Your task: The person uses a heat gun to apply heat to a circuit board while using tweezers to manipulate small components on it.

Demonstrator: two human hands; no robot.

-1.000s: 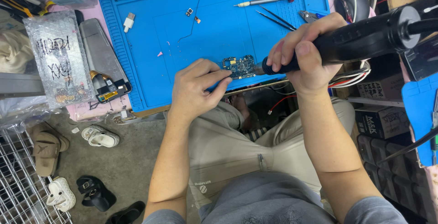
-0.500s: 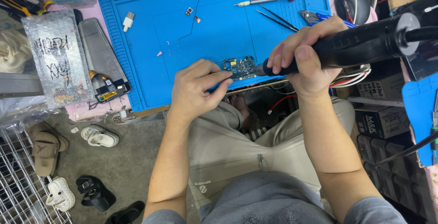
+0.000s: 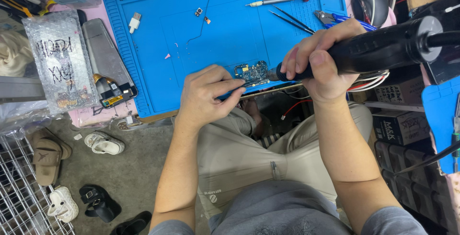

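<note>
Circuit board (image 3: 252, 72) at the near edge of the blue mat (image 3: 230, 34), under a black hot-air handpiece (image 3: 369, 50) wrapped in the right hand (image 3: 318, 60). The left hand (image 3: 208, 96) pinches tweezers (image 3: 249, 84) shut against the board. A slipped tweezer tip or lingering nozzle could dislodge or scorch neighbouring components.

Matt blue rubbery mat (image 3: 230, 38)

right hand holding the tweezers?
No. The right hand grips a thick black handheld tool; the left hand holds the tweezers.
</note>
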